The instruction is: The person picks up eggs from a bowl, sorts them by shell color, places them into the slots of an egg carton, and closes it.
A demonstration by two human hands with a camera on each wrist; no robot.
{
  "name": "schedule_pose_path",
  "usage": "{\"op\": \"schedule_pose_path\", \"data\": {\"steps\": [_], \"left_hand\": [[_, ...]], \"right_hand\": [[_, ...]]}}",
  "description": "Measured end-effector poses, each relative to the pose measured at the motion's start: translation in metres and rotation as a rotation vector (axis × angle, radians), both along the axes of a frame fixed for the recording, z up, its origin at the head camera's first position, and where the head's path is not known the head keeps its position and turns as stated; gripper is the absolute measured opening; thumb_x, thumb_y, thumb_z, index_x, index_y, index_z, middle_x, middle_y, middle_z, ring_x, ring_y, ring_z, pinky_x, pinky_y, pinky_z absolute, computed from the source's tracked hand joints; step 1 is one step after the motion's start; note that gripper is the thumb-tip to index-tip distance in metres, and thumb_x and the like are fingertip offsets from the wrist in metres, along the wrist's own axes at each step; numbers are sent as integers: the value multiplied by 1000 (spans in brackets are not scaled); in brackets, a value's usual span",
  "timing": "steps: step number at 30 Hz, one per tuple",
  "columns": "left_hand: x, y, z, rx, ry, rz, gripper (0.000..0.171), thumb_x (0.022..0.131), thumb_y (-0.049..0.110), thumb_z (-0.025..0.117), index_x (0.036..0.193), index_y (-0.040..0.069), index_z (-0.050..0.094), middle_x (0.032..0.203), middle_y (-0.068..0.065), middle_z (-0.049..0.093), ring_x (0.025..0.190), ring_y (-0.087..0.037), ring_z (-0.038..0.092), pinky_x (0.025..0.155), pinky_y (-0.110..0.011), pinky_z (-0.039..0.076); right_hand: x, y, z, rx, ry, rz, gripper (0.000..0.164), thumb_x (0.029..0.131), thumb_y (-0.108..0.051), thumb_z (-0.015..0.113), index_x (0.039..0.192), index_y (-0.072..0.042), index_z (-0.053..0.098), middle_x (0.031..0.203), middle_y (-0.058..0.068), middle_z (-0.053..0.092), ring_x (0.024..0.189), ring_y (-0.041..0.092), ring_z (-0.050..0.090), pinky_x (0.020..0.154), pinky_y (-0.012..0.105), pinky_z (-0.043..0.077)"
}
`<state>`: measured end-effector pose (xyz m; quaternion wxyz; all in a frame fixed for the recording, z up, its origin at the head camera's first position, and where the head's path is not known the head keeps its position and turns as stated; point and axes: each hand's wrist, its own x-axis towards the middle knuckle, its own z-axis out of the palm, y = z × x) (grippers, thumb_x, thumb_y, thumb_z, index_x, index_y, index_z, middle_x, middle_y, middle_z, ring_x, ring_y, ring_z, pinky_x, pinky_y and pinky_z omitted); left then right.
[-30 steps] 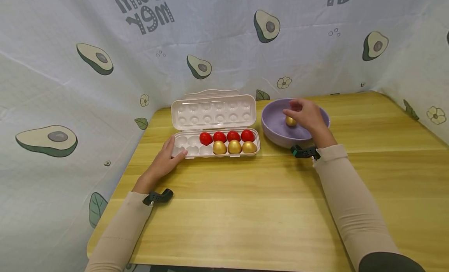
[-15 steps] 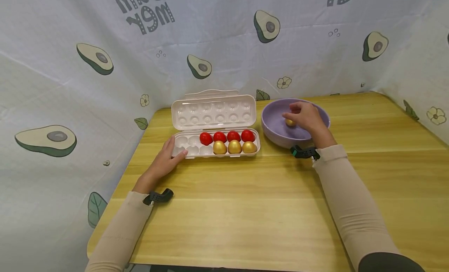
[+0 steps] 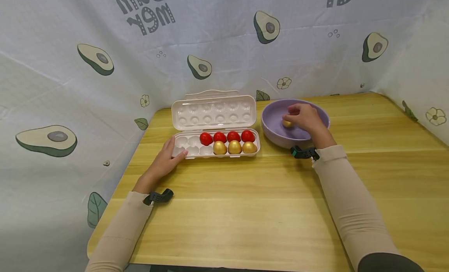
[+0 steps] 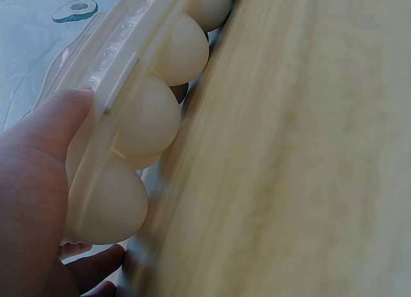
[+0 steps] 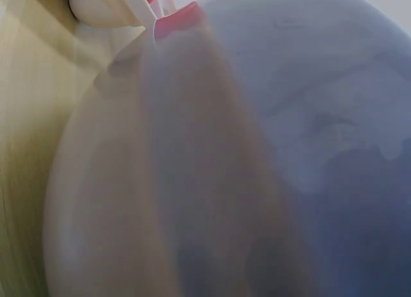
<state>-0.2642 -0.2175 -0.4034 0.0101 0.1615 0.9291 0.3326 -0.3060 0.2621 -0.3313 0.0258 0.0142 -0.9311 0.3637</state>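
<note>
My left hand (image 3: 163, 161) grips the left end of an open white egg carton (image 3: 193, 157), thumb on the front rim and fingers at its end. The left wrist view shows the thumb (image 4: 58, 120) on the rim and fingertips (image 4: 103, 268) under the carton's egg-shaped cups (image 4: 115, 207). Red eggs (image 3: 233, 136) fill the right part of its back row, gold eggs (image 3: 234, 147) the front row's right. My right hand (image 3: 306, 116) is inside a purple bowl (image 3: 275, 136), fingers bent over a gold egg (image 3: 287, 124). I cannot tell whether they pinch it.
The carton's lid (image 3: 214, 111) stands raised behind it, leaning back toward a hanging cloth (image 3: 231, 38) printed with avocados. Bowl and carton stand side by side at the far part of the wooden table (image 3: 228, 209).
The gold egg in the bowl has shifted slightly left and nearer, and my right fingertips have dipped a little with it. My left hand and the carton stay where they were.
</note>
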Motion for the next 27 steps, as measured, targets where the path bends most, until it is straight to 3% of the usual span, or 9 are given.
{"op": "schedule_pose_path", "data": {"steps": [10, 27], "left_hand": [[0, 1, 1, -4, 2, 1, 88, 86, 58, 43, 145, 12, -3, 151, -5, -2, 137, -23, 3, 108, -46, 9], [0, 1, 0, -8, -8, 11, 88, 86, 60, 42, 145, 14, -3, 151, -3, -2, 137, -23, 2, 108, -46, 9]], "right_hand": [[1, -4, -5, 84, -88, 123, 46, 81, -28, 67, 114, 2, 58, 112, 20, 57, 100, 30, 50, 86, 44, 39], [0, -5, -8, 122, -32, 164, 39, 79, -26, 70, 107, 1, 63, 103, 17, 63, 93, 27, 54, 81, 41, 42]]}}
